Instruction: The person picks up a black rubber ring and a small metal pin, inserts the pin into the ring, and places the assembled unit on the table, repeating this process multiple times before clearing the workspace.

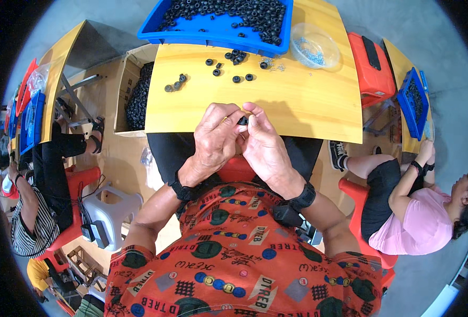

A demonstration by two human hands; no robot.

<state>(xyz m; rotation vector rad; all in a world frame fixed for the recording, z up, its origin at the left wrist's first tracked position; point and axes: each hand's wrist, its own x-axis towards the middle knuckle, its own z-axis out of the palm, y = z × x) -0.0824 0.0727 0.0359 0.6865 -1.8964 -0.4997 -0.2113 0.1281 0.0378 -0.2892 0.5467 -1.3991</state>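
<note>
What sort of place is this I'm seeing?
Probably a small-parts workshop: a blue plastic tray heaped with small round black parts, a clear plastic bowl of tiny pieces, and a co-worker seated at another table.

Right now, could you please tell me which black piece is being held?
The black piece between the left hand and right hand; those on the yellow table and in the blue tray lie loose.

Left grip [215, 134] and right grip [265, 148] meet around a small black part [243, 121] over the yellow table [313, 108]
</note>
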